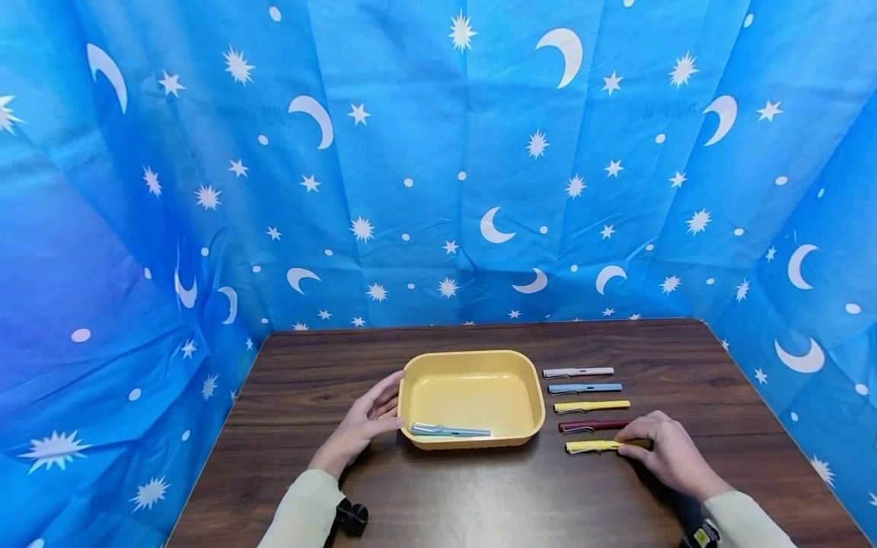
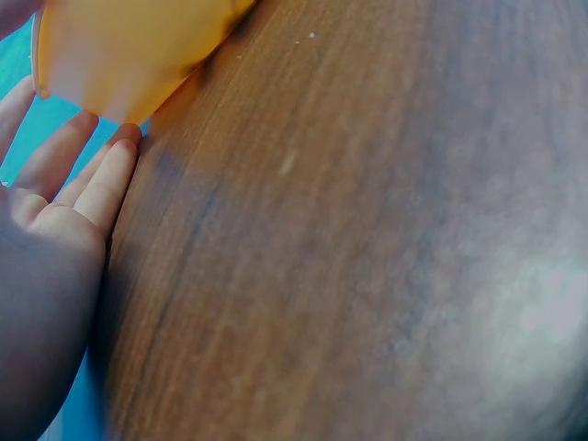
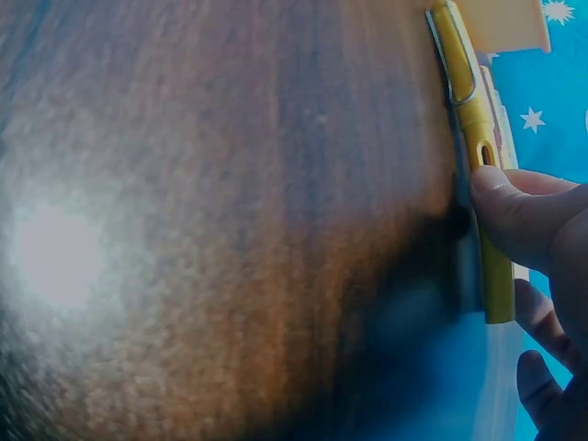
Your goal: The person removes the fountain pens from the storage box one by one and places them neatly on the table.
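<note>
At the near end of a column of capped pens, my right hand [image 1: 661, 449] pinches the barrel of a yellow pen [image 1: 588, 447] between thumb and fingers. In the right wrist view this yellow pen [image 3: 464, 83] shows its wire clip and an oval barrel window. My left hand [image 1: 366, 422] touches the left side of a yellow tray [image 1: 473, 441], its fingers nearly straight along the outer wall. The left wrist view shows those fingertips [image 2: 119, 152] against the tray's wall [image 2: 119, 64]. Inside the tray, a light blue pen [image 1: 455, 431] lies along the near wall, with something pale green partly hidden beneath.
Right of the tray, a dark red pen [image 1: 589, 426], another yellow pen [image 1: 596, 406], a blue pen [image 1: 589, 388] and a pale pink pen [image 1: 582, 372] lie side by side. Blue curtain [image 1: 411, 152] with moons and stars surrounds the wooden table [image 1: 479, 502].
</note>
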Available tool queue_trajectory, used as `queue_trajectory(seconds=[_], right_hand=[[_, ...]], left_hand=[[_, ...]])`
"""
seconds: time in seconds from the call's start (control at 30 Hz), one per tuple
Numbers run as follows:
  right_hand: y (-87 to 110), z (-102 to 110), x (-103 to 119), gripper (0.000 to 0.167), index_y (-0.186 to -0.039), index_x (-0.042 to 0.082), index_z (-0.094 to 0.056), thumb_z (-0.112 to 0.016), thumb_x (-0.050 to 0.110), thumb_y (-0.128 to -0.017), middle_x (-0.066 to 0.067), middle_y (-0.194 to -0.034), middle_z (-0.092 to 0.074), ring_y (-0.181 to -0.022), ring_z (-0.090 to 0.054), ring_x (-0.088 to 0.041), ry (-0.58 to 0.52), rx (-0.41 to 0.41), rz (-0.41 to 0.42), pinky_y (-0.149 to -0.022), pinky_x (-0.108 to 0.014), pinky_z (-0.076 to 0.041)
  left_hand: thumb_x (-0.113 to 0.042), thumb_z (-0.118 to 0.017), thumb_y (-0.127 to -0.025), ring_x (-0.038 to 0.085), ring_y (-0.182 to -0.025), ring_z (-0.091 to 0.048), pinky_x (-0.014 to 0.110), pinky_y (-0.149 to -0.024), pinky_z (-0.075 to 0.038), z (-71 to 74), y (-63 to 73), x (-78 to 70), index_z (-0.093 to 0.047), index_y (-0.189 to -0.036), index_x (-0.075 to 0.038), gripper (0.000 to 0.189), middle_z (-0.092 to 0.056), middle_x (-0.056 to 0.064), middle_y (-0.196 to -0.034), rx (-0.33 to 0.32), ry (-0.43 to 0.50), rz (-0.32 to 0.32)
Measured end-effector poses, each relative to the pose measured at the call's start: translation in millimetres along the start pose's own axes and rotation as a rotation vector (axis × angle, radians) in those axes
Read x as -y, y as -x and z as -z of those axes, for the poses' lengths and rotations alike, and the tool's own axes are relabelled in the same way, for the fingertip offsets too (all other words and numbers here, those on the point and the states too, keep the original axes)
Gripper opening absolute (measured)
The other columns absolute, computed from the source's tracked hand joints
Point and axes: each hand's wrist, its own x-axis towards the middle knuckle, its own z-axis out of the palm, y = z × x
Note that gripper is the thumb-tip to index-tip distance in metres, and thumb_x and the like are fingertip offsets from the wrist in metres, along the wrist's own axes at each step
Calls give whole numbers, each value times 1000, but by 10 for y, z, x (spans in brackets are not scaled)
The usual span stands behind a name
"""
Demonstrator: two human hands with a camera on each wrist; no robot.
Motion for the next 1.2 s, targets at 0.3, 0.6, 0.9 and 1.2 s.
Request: queue_trajectory(seconds=[0.3, 0.6, 0.9, 1.2], right_hand=[[-24, 6, 7, 27, -86, 32, -81, -91, 7, -78, 24, -86, -72, -86, -62, -4, 31, 48, -51, -73, -33, -57], [-19, 8, 9, 24, -91, 30, -82, -90, 10, -81, 21, -90, -74, -88, -63, -6, 18, 89, -84, -74, -34, -57], [-6, -1, 2, 26, -94, 27, -82, -91, 8, -79, 18, -93, -76, -90, -65, -8, 12, 71, -79, -75, -34, -58], [-5, 6, -5, 26, -98, 26, -83, -92, 10, -78, 16, -95, -76, -92, -66, -11, 20, 87, -106, -76, -36, -59]], left_hand=[[2, -70, -97, 39, -155, -33, 21, -113, -44, -4, -5, 0, -32, -166, -15, 80, -32, 18, -169, -11, 4, -7], [2, -71, -96, 39, -155, -33, 22, -113, -44, -6, -5, 5, -33, -166, -15, 81, -32, 18, -169, -11, 17, 4], [-2, -74, -96, 37, -155, -33, 21, -113, -44, 12, -11, 17, -33, -166, -15, 82, -32, 17, -170, -12, 3, 2], [0, -72, -96, 38, -155, -33, 22, -113, -44, 5, -8, 12, -33, -166, -16, 81, -32, 16, -170, -15, 2, 7]])
